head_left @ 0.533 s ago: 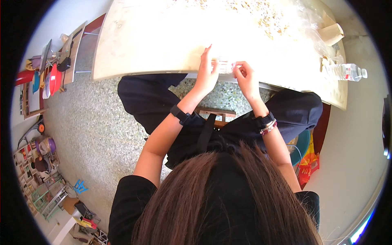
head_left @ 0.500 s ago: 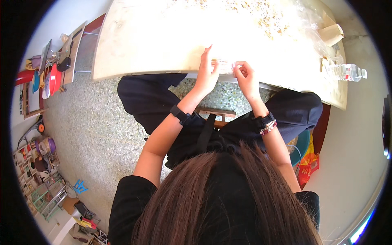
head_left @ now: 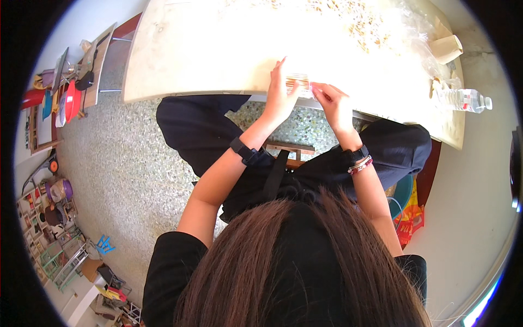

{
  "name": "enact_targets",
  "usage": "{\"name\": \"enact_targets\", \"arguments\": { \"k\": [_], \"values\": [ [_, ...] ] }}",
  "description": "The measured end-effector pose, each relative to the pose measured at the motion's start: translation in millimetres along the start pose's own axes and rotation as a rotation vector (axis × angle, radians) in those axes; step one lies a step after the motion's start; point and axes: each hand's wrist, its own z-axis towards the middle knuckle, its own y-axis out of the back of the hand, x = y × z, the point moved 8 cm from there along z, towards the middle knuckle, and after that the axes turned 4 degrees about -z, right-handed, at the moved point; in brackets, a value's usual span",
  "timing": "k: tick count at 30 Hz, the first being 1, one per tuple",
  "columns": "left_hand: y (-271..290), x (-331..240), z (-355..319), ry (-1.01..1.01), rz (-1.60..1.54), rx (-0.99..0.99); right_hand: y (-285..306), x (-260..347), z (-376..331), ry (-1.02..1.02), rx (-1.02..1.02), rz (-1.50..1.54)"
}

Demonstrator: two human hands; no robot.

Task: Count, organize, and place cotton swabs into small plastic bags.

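At the table's near edge, my left hand (head_left: 280, 99) holds a small flat bundle (head_left: 295, 79) striped with thin brown and orange lines. My left thumb lies across its face, with the fingers along its left side. The bundle looks partly wrapped in something clear; glare hides its exact kind. My right hand (head_left: 334, 103) is closed, thumb and index finger pinching the bundle's right end, where a small pinkish bit shows. Both hands are just above the pale tabletop (head_left: 190, 60).
Small orange-brown pieces (head_left: 365, 24) lie scattered on the far part of the table. At its right are crumpled clear plastic (head_left: 414, 35), a beige cup-like container (head_left: 447, 49) and a clear bottle (head_left: 463, 100) lying on its side. A teal bucket (head_left: 402, 193) stands beside my right leg.
My left hand has shifted slightly to the right, and more of the bundle's striped face shows. The right hand has moved a little right, its fingers now pinched at the bundle's end.
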Motion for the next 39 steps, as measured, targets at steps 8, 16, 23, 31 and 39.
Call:
{"name": "enact_targets", "arguments": {
  "k": [8, 16, 23, 31, 39],
  "values": [
    [0.8, -3.0, -0.6, -0.026, 0.038, 0.000, -2.9, 4.4, -3.6, -0.027, 0.125, -0.158],
    [0.9, 1.8, -1.5, 0.036, 0.005, 0.002, 5.1, 14.9, -1.0, 0.089, 0.021, -0.161],
    [-0.9, -1.3, -1.1, -0.001, 0.024, 0.002, 5.2, 12.0, -0.8, 0.140, 0.005, -0.195],
    [-0.1, 4.0, -0.5, 0.003, 0.053, 0.005, -7.3, -8.0, 1.5, -0.012, 0.166, -0.282],
    [2.3, -24.3, 14.6, -0.089, 0.349, 0.346, -9.0, -34.9, -9.6, -0.499, 0.251, 0.405]
  ]
}}
